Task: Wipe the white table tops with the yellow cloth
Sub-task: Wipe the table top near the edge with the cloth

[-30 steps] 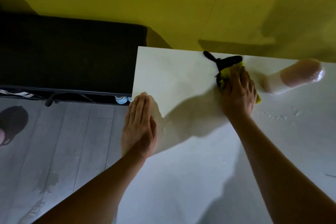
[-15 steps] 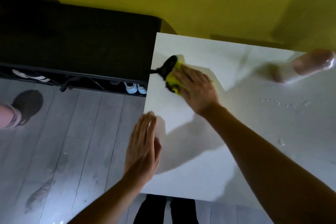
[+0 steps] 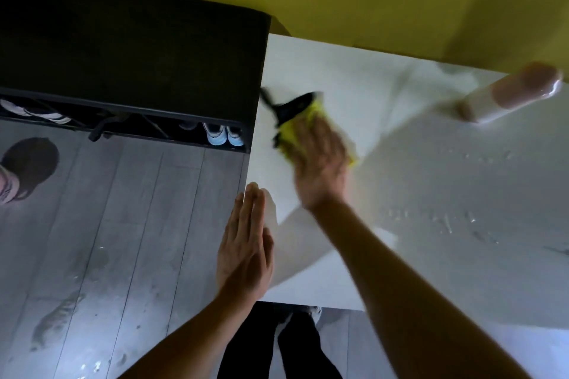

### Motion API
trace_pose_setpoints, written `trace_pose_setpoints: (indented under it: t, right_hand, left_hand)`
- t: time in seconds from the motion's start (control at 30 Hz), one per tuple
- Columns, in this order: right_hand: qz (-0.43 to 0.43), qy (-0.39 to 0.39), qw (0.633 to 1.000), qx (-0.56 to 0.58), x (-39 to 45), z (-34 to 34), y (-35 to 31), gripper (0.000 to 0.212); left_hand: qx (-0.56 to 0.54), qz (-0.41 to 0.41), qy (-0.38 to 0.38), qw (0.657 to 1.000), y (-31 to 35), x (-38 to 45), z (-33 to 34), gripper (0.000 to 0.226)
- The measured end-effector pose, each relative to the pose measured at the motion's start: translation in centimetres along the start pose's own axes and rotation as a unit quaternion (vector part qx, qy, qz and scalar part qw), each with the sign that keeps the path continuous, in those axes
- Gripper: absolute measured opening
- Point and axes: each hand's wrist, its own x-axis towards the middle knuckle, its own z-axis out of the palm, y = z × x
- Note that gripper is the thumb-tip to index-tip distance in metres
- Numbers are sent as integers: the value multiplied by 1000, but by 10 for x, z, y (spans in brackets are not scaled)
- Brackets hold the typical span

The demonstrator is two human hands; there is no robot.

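Note:
The white table top (image 3: 431, 194) fills the right half of the view, with water drops on its right part. My right hand (image 3: 321, 163) presses the yellow cloth (image 3: 292, 132) flat on the table near the left edge; the hand is blurred by motion. A black strap or trim on the cloth sticks out toward the table's left edge. My left hand (image 3: 246, 243) lies flat with straight fingers on the table's left edge, holding nothing.
A pale bottle (image 3: 511, 95) stands at the back right of the table. Left of the table is a dark shoe rack (image 3: 129, 52) with shoes (image 3: 223, 135) beneath. A yellow wall is behind, grey plank floor (image 3: 107, 240) to the left, and another person's foot at far left.
My right hand with the cloth swept from the back middle to the left edge, then slid a little toward me and to the right. The left hand stayed on the table's edge.

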Motion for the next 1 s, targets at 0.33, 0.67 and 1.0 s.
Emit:
trace_pose_setpoints:
  t: [0.33, 0.67, 1.0]
  right_hand:
    - [-42, -74, 996, -26, -32, -22, 29, 54]
    - [221, -6, 972, -83, -77, -121, 187, 56]
    - [36, -102, 993, -42, -102, -28, -25, 56]
  left_hand:
    - [30, -15, -9, 999, -1, 3, -1, 61]
    - [35, -32, -14, 999, 1, 5, -3, 61]
    - [12, -29, 36, 999, -1, 6, -1, 66]
